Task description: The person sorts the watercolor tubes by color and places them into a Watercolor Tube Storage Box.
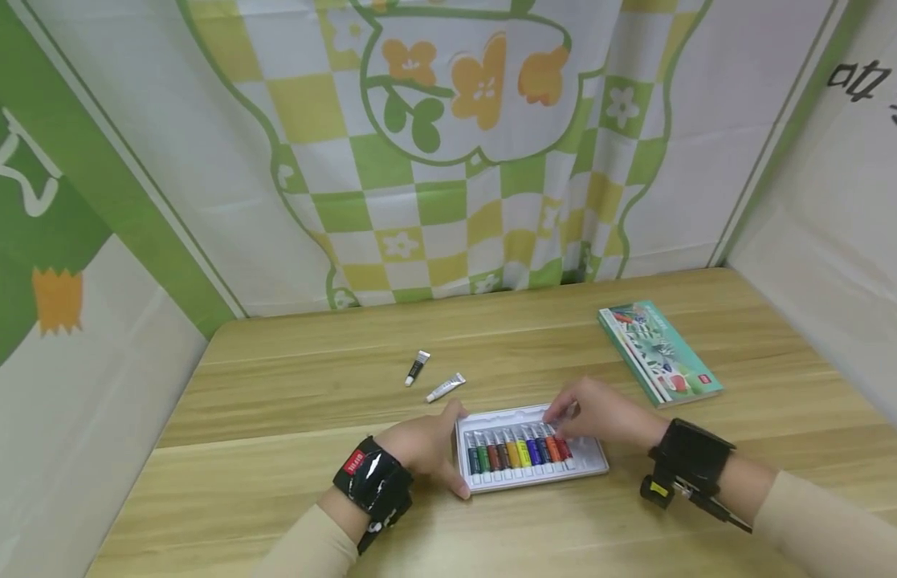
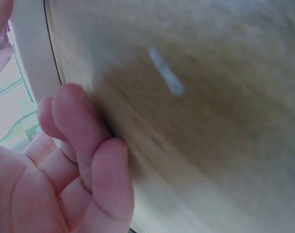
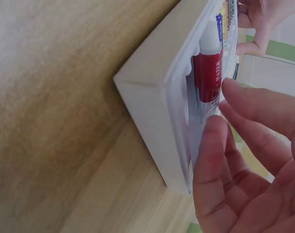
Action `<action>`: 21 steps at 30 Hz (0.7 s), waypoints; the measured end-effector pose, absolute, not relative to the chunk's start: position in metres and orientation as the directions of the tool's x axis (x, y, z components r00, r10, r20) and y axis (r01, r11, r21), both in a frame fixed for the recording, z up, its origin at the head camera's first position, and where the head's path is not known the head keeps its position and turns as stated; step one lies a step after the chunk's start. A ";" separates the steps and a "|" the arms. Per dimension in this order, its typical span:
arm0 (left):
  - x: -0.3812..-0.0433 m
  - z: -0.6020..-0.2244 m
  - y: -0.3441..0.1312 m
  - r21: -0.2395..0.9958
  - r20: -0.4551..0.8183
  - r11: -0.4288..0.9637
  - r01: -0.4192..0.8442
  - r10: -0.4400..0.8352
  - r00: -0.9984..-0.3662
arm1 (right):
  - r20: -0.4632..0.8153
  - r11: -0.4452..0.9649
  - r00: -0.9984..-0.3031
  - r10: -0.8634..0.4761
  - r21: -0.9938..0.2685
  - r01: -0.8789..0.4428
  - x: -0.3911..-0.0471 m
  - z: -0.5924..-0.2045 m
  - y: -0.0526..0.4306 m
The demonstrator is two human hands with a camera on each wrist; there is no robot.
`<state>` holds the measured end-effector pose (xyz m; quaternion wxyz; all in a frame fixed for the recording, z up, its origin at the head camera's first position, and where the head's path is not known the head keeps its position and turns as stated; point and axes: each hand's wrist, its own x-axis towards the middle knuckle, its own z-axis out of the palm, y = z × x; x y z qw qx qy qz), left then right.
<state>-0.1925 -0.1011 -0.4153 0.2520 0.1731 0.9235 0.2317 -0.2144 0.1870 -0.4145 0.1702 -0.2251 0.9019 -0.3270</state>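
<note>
A white plastic tray (image 1: 589, 456) on the table holds a row of paint tubes (image 1: 522, 453) in several colours, from dark green on the left to red on the right. My left hand (image 1: 422, 446) grips the tray's left end, thumb at the near corner and fingers toward the far corner. At the right end of the row, my right hand (image 1: 598, 413) pinches the lower end of a red paint tube (image 3: 208, 73) with a white cap. That tube lies in the tray, its crimped end partly hidden by the fingers.
Behind the tray lie a loose black tube (image 1: 417, 368) and a loose white tube (image 1: 446, 388). A teal illustrated box (image 1: 661, 353) sits at the back right of the wooden table (image 1: 289, 385). Printed curtains (image 1: 448, 209) hang along the table's far edge.
</note>
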 end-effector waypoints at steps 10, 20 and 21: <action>-0.193 -0.415 -0.101 0.517 -0.386 0.832 0.200 0.435 -0.813 | -0.189 0.717 -0.826 -0.530 -0.621 -0.318 -0.207 -0.407 0.188; -0.193 -0.418 -0.101 0.519 -0.392 0.832 0.196 0.435 -0.811 | -0.151 0.743 -0.824 -0.547 -0.540 -0.394 -0.204 -0.408 0.182; -0.192 -0.418 -0.100 0.520 -0.392 0.831 0.196 0.436 -0.810 | -0.150 0.744 -0.822 -0.549 -0.537 -0.399 -0.203 -0.409 0.183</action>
